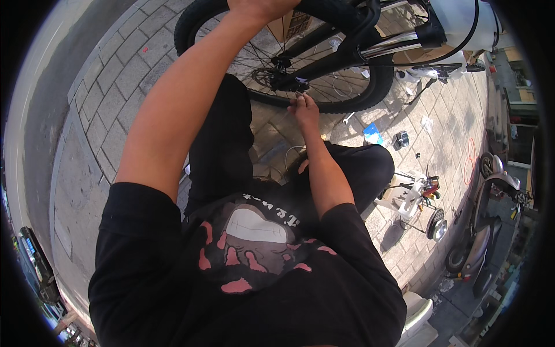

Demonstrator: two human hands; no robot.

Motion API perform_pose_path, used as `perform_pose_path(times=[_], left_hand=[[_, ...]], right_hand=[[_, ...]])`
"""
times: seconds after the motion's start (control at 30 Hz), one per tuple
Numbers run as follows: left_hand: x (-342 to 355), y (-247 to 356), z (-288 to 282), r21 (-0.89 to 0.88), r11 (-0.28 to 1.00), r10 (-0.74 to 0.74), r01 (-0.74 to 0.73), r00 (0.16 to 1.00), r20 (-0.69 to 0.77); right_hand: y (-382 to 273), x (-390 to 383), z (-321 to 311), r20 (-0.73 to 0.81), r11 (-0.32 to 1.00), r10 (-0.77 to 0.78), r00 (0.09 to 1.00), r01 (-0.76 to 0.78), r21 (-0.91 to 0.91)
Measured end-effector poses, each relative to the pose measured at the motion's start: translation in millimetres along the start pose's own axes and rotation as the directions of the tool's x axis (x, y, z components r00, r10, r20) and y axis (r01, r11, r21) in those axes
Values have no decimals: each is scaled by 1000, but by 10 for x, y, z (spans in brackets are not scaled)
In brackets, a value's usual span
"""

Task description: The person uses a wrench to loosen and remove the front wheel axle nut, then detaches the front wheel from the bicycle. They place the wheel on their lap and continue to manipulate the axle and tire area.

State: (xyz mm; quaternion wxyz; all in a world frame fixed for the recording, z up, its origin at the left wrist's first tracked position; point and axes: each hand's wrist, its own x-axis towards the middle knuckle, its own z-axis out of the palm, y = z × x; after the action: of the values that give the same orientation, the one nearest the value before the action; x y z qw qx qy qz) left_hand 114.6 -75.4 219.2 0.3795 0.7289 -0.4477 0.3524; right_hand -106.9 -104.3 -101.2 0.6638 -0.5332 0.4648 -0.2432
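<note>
In the head view, the left hand (263, 6), cut by the upper edge, is at the bicycle's front tyre (380, 78); its grip cannot be told. The right hand (305, 110) has fingertips pinched near the disc-brake caliper (287, 84), perhaps on a small part. Apparently caliper-side work, needing a steady tyre and fine finger control.

brick paving (122, 68) | on it: wrench (348, 117) | blue packet (373, 133) | dark object (401, 139) | reddish loop (473, 155)
</note>
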Motion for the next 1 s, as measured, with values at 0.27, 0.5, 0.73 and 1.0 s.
perform_pose_path(times=[0.27, 0.5, 0.73, 1.0], left_hand=[[5, 0, -29, 21, 1000, 9, -8, 1000, -9], [11, 12, -40, -3, 1000, 20, -20, 999, -29], [26, 14, -48, -3, 1000, 2, -2, 1000, 8], [26, 43, -41, -39, 999, 16, -17, 999, -38]], right_hand=[[106, 100, 17, 35, 998, 11, 999, -14, 68], [304, 242, -39, -23, 940, -319, 947, 313, -136], [394, 323, -95, 33, 953, -274, 961, 275, -123], [414, 262, -1, -131, 875, -431, 893, 377, -305]])
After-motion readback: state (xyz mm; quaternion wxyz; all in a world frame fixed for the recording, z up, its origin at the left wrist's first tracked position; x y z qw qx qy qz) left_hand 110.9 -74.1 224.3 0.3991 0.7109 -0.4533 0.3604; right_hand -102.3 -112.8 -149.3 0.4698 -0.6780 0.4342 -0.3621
